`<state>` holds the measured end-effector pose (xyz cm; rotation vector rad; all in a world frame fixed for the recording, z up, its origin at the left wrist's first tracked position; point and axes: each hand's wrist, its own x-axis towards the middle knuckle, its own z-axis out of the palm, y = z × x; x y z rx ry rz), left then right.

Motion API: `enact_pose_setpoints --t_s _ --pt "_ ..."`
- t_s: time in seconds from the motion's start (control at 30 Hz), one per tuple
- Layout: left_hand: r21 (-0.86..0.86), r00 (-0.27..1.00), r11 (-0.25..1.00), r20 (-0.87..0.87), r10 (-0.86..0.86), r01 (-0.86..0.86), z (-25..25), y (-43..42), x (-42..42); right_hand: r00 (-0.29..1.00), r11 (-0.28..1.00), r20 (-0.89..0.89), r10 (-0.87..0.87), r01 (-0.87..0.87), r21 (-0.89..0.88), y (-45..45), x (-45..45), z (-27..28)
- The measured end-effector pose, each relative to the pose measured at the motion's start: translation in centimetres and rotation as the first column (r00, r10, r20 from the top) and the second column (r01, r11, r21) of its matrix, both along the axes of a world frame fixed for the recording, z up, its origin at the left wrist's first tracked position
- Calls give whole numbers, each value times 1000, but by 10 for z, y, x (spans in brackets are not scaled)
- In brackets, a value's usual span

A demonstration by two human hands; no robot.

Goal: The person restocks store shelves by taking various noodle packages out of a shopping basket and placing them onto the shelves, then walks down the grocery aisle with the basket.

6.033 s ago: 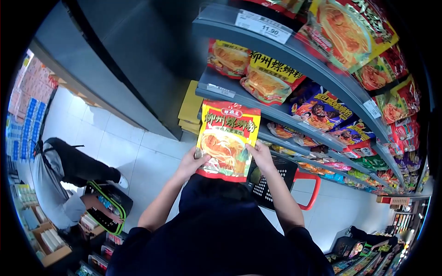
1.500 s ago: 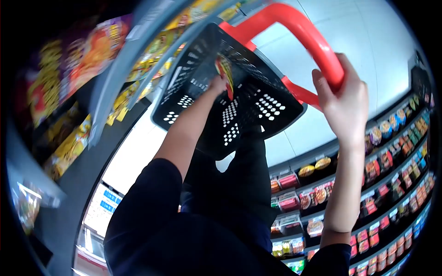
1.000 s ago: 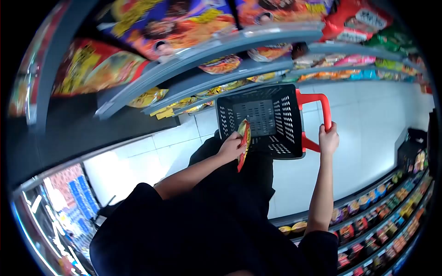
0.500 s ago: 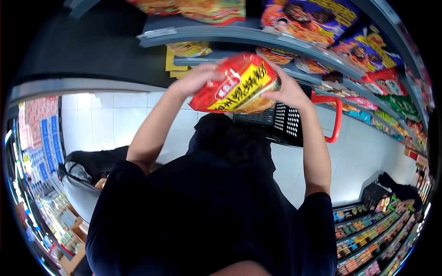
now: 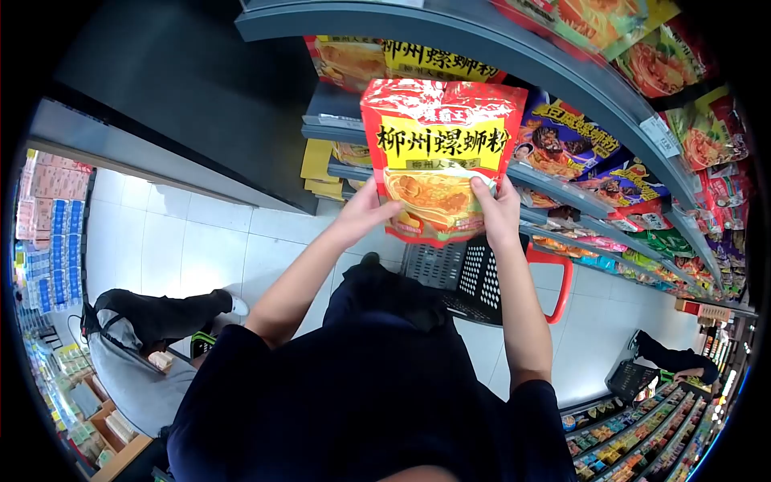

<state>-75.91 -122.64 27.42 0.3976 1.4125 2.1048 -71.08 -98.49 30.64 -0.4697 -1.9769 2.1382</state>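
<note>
A red and yellow bag of rice noodles [image 5: 438, 153], printed with large Chinese characters and a picture of a noodle dish, is held upright with its front towards me. My left hand [image 5: 363, 215] grips the lower left edge, thumb on the front. On the lower right edge, my right hand [image 5: 499, 213] holds it with the thumb pressed on the front. The other fingers of both hands are mostly hidden behind the bag. Similar yellow and red bags [image 5: 438, 58] stand on the shelf just behind it.
A black shopping basket [image 5: 450, 277] with a red handle [image 5: 562, 281] is on the tiled floor beneath my hands. Grey shelves [image 5: 578, 197] full of noodle bags, including purple ones [image 5: 562, 136], run along the right. One person [image 5: 144, 353] is at the left, another [image 5: 671, 357] far right.
The bag has gone from tilted and blurred to upright, front facing me. Both hands have shifted down to its lower edges. The view has moved, showing more of the shelves.
</note>
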Motion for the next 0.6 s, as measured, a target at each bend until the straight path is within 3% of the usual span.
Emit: enact_pose_setpoints --t_s 0.07,0.17,0.2,0.23,0.3,0.33,0.37,0.43,0.5,0.57,0.6 --pt "-86 981 983 -127 149 -160 9 -8 -19 996 991 -67 67 -58 116 -11 -10 9" --pt "-128 868 908 -374 327 -398 3 -37 -52 909 884 -125 398 -343 317 -25 -26 38" --pt "-6 698 915 -648 304 -404 19 -48 -66 835 787 -167 525 -401 469 -26 -38 45" --pt "106 449 923 -850 277 -369 38 -59 -79 686 671 -309 658 -348 655 -31 -54 63" --pt "78 282 888 -932 226 -453 49 -82 -98 680 649 -297 670 -343 679 -46 -77 72" --pt "53 280 869 -935 216 -492 63 -89 -105 757 610 -236 609 -257 749 -57 -89 76" --pt "66 306 863 -919 247 -501 70 -92 -116 723 697 -349 597 -251 671 -67 -105 77" --pt "-20 405 864 -889 215 -504 72 -106 -142 794 708 -324 514 -180 683 -81 -127 74" --pt "-97 529 837 -812 247 -539 52 -114 -165 886 804 -215 410 -240 544 -92 -145 57" --pt "-329 733 768 -631 253 -549 25 -118 -177 948 872 -23 317 -282 400 -95 -160 29" --pt "-315 756 793 -602 258 -522 6 -120 -186 953 874 -47 299 -254 415 -96 -165 20"
